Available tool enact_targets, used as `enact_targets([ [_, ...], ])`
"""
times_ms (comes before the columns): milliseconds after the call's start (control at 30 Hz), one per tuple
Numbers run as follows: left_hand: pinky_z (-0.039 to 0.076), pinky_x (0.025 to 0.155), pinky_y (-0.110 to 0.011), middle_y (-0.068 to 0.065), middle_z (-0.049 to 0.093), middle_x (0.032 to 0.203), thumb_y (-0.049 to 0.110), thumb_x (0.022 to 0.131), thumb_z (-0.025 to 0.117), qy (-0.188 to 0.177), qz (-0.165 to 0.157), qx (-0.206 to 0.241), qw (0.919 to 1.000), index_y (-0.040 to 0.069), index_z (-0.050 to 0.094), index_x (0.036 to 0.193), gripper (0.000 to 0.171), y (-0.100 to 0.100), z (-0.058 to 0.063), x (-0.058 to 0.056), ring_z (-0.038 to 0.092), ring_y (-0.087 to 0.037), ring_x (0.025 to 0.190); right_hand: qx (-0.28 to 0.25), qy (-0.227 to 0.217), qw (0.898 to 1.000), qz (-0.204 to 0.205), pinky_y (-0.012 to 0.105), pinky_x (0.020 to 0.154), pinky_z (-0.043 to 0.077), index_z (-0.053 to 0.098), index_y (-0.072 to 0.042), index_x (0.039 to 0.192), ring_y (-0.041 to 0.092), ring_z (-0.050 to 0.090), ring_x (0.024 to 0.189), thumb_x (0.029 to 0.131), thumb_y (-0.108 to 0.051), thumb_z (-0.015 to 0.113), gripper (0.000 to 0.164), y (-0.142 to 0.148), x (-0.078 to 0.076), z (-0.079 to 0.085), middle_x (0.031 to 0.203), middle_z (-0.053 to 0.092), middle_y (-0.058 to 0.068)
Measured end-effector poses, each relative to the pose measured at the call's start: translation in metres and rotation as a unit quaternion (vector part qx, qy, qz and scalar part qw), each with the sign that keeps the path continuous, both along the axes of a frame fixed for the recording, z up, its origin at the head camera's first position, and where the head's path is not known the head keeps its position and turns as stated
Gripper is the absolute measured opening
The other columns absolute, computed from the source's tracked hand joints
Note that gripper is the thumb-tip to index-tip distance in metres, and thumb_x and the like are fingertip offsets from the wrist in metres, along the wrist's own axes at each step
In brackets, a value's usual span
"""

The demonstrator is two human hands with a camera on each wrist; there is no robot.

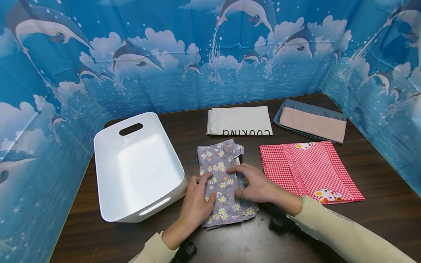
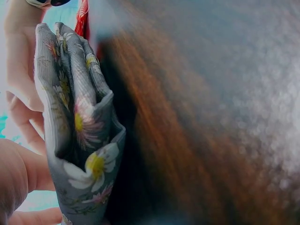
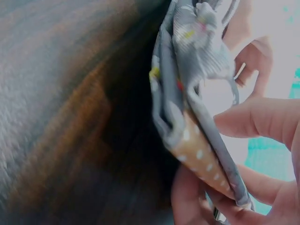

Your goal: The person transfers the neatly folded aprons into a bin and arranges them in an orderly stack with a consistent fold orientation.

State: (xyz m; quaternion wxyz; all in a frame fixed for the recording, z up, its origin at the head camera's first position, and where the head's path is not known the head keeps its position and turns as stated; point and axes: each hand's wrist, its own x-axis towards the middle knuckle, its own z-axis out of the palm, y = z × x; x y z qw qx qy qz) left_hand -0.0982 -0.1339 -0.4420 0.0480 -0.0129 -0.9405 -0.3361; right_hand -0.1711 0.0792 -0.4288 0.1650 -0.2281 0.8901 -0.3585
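A folded grey cloth with a daisy print (image 1: 221, 197) lies on the table between my two hands. My left hand (image 1: 196, 204) rests on its left side, fingertips and thumb touching the upper face; in the left wrist view the layered folds (image 2: 84, 117) stand beside those fingers. On the right edge is my right hand (image 1: 254, 184), its index finger over the top. The right wrist view shows the thumb (image 3: 258, 119) above the layers and fingers curled round the edge, near an orange dotted strip (image 3: 199, 150).
A white plastic bin (image 1: 141, 164) stands at the left, close to my left hand. Behind the grey cloth lies a folded white cloth with lettering (image 1: 240, 118). To the right are a red checked cloth (image 1: 312, 171) and a folded pink and blue-grey cloth (image 1: 310, 122). Dolphin-print curtains (image 1: 210, 54) surround the table.
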Motion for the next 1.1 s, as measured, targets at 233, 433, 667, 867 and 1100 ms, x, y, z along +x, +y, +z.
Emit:
enact_targets([
  [233, 0.052, 0.096, -0.054, -0.021, 0.060, 0.118, 0.004, 0.088, 0.081, 0.008, 0.000, -0.003, 1.0000, 0.005, 0.064, 0.142, 0.057, 0.000, -0.002, 0.000, 0.063, -0.037, 0.109, -0.001, -0.006, 1.000, 0.025, 0.063, 0.116, 0.046, 0.064, -0.021, 0.146, 0.039, 0.055, 0.144, 0.077, -0.006, 0.086, 0.074, 0.007, -0.003, 0.005, 0.154, 0.059, 0.014],
  [433, 0.052, 0.096, -0.054, -0.021, 0.061, 0.119, 0.005, 0.088, 0.081, 0.008, 0.000, -0.002, 1.0000, 0.005, 0.065, 0.143, 0.057, 0.001, -0.001, -0.001, 0.063, -0.036, 0.109, 0.004, -0.013, 0.999, 0.046, 0.062, 0.116, 0.046, 0.060, -0.021, 0.150, 0.039, 0.056, 0.141, 0.081, -0.002, 0.083, 0.076, 0.010, -0.005, 0.004, 0.154, 0.057, 0.017],
  [667, 0.054, 0.093, -0.052, -0.018, 0.064, 0.118, 0.003, 0.085, 0.082, 0.016, 0.008, 0.010, 0.9998, 0.004, 0.068, 0.140, 0.057, 0.001, 0.001, -0.002, 0.065, -0.035, 0.106, 0.000, -0.017, 0.999, 0.048, 0.062, 0.117, 0.046, 0.060, -0.020, 0.151, 0.039, 0.056, 0.142, 0.081, -0.002, 0.083, 0.075, 0.011, -0.007, -0.001, 0.154, 0.057, 0.017],
  [867, 0.053, 0.094, -0.051, -0.015, 0.065, 0.118, 0.003, 0.083, 0.081, 0.024, 0.007, 0.032, 0.9992, 0.005, 0.069, 0.139, 0.057, 0.001, 0.004, -0.004, 0.065, -0.033, 0.107, -0.009, -0.028, 0.999, 0.041, 0.063, 0.118, 0.044, 0.059, -0.020, 0.150, 0.041, 0.053, 0.145, 0.081, -0.003, 0.081, 0.074, 0.013, -0.006, -0.004, 0.157, 0.055, 0.018],
  [1100, 0.052, 0.096, -0.051, -0.015, 0.065, 0.118, 0.003, 0.082, 0.083, 0.010, 0.000, 0.037, 0.9993, 0.006, 0.069, 0.139, 0.059, -0.003, 0.004, -0.005, 0.064, -0.033, 0.108, -0.025, -0.028, 0.998, 0.042, 0.062, 0.119, 0.044, 0.060, -0.019, 0.150, 0.039, 0.054, 0.144, 0.085, -0.011, 0.080, 0.068, 0.014, -0.005, -0.005, 0.155, 0.056, 0.017],
])
